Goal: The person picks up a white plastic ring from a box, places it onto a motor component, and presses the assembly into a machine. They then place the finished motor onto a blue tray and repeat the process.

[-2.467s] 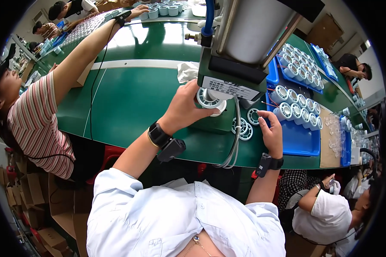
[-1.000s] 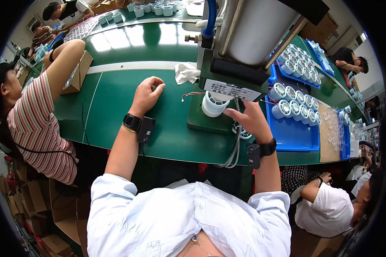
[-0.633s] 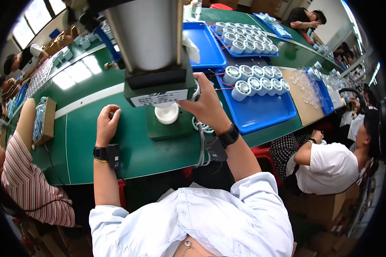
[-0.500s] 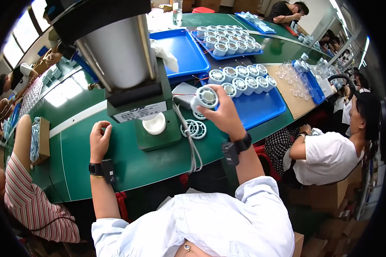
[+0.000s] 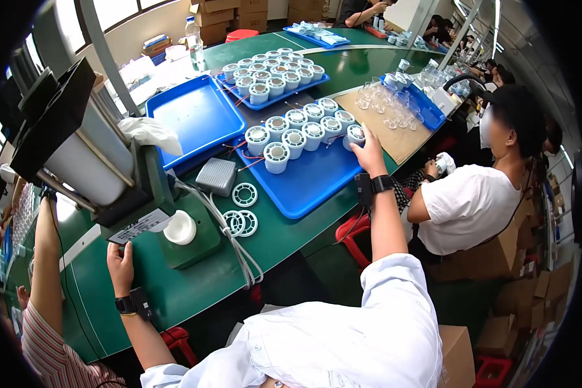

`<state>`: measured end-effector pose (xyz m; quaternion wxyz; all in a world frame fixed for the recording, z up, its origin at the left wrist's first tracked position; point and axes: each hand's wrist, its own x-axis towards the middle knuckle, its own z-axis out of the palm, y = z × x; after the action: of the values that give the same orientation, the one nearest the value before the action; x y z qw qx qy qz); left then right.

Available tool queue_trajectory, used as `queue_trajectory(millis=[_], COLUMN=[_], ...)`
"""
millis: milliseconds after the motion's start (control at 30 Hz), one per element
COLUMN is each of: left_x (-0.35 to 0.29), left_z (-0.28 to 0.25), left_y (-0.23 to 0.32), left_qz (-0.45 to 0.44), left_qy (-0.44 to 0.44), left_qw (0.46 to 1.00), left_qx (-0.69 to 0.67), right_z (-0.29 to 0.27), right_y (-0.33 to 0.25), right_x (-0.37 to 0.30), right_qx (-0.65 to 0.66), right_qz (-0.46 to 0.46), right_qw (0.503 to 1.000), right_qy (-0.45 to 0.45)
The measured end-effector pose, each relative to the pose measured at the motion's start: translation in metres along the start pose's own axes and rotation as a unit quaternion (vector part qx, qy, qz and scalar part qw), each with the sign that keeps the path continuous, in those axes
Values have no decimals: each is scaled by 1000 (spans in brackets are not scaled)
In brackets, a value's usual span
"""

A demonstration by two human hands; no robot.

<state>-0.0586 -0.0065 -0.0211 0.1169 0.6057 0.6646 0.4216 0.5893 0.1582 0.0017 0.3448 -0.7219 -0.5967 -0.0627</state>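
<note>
Apparent step: setting a cup (image 5: 355, 134) into the blue tray (image 5: 304, 184).
Right of centre, the right hand (image 5: 370, 155) holds it between thumb and fingers; release should call for spreading clear of neighbouring cups (image 5: 332, 127). Lower left, the left hand (image 5: 120, 268) nears the press (image 5: 103, 161), fingers' state unclear.

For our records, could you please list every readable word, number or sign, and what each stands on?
None can be read.
White label on the press: dark print, too blurred.
Cartons at the back: faint marks, too small.
</note>
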Motion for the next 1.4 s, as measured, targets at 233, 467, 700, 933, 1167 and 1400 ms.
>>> queue_trajectory(millis=[233,467,700,933,1167,1400], left_x=[-4,2,0,0,-7,-1], left_z=[-4,-5,-6,4,4,7], left_y=[8,21,18,5,-7,-13], left_qz=[9,-13,-22,-17,-22,-32], left_qy=[13,-12,7,43,68,80], left_qw=[1000,999,1000,997,995,992], left_qx=[5,29,3,-54,-71,-89], right_z=[1,9,24,50,39,36], right_y=[-89,-169,-167,-142,-150,-153], right_x=[-60,-89,-88,-85,-87,-82], right_qx=[286,366,408,393,407,409], right_qz=[-80,-190,-106,-103,-129,-119], right_qw=[954,875,843,864,841,841], right_qy=[36,-253,-335,-298,-332,-333])
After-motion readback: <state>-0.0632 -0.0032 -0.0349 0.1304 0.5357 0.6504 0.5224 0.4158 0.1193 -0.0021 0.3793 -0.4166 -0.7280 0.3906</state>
